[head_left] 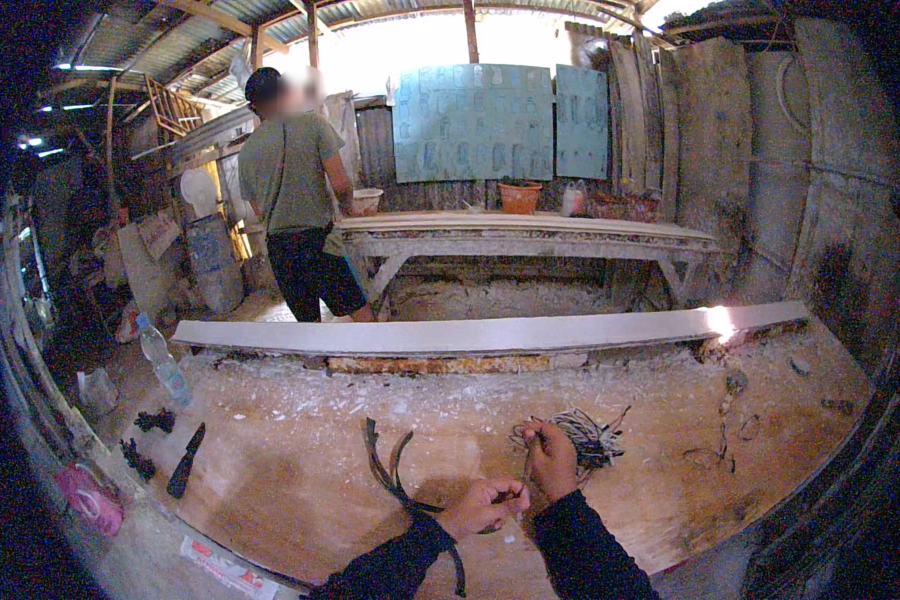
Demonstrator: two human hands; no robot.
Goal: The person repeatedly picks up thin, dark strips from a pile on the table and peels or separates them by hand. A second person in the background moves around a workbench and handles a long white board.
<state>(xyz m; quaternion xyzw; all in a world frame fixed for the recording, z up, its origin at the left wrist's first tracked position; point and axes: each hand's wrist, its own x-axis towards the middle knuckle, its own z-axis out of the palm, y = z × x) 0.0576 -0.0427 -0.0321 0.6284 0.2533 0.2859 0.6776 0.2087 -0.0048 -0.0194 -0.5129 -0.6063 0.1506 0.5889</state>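
I have the left hand (478,508) and the right hand (554,464) close together over the plywood table (660,520), both pinching a thin dark strip (527,468) that runs between them (it is so small that I can't tell where it ends). Some thicker black strips (377,462) lie just left of the left hand. A messy bundle of thin strands (598,440) sits right beside the right hand. Off to the left, a dark knife (184,464) lies on the table, near a clear plastic bottle (163,360). Past the long white board (490,333), a person (290,180) in a green shirt stands by a bench (530,243).
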